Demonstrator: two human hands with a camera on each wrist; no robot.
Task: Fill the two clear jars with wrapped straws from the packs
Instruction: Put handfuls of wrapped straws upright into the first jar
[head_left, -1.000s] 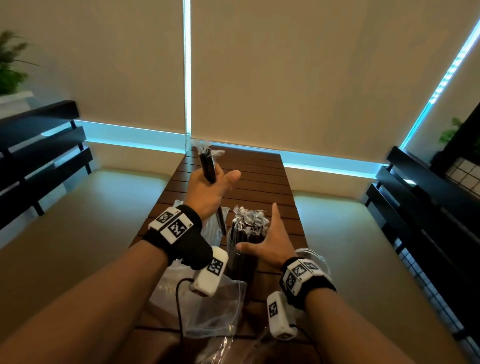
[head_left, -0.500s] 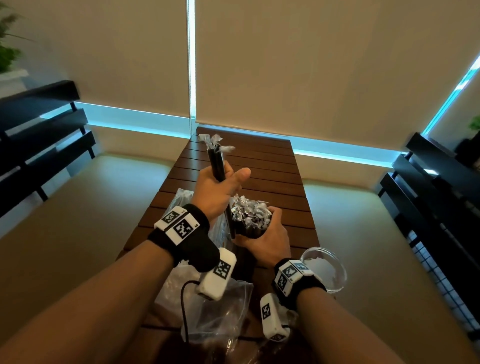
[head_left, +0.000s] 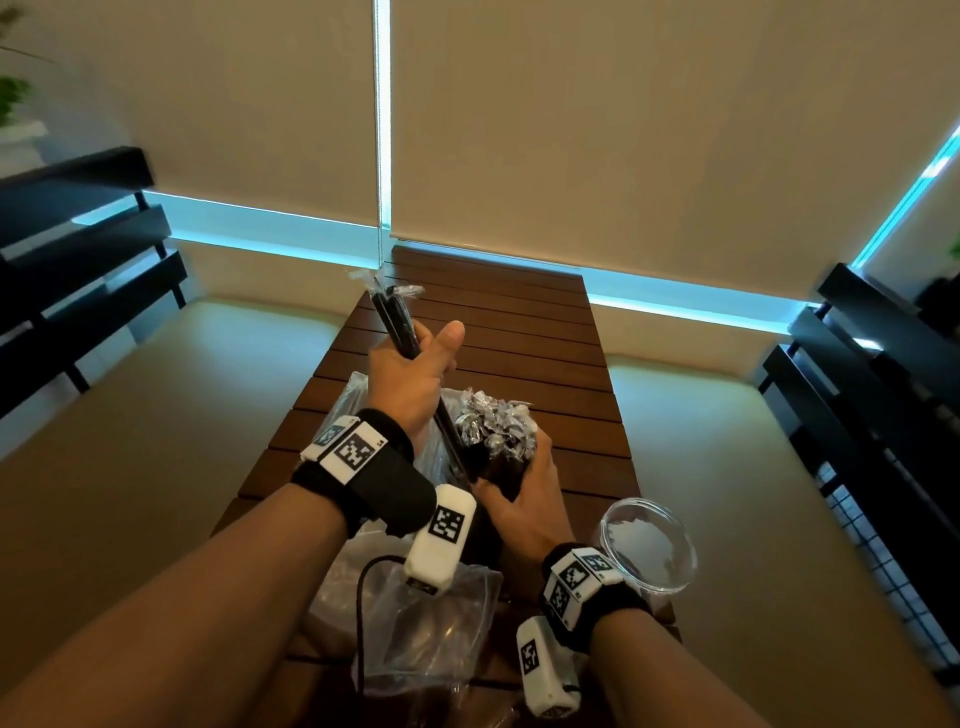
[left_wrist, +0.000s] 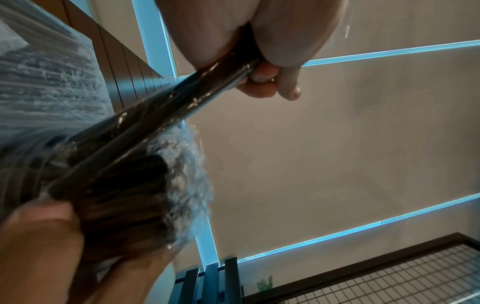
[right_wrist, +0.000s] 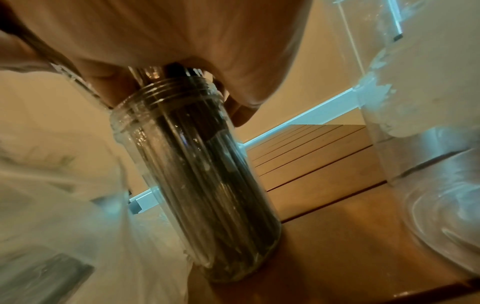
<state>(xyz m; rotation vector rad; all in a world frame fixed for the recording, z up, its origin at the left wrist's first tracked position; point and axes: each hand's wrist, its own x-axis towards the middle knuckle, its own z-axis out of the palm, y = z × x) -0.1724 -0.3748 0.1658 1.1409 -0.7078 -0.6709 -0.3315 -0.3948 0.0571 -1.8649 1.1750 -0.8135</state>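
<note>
Left hand (head_left: 415, 374) grips a few wrapped black straws (head_left: 397, 325), tilted, lower ends at the rim of the filled jar (head_left: 493, 452). Right hand (head_left: 524, 499) clasps that jar's upper part. Empty clear jar (head_left: 647, 543) stands just right of the filled jar. Plastic packs (head_left: 415, 623) lie left of it on the slatted tabletop (head_left: 519, 332).

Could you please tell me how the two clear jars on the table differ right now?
The near jar is packed with dark wrapped straws; the other jar looks empty. The right hand grips the full one's straw tops; nothing touches the empty one. Both are clear, lidless and upright on the slatted table.
</note>
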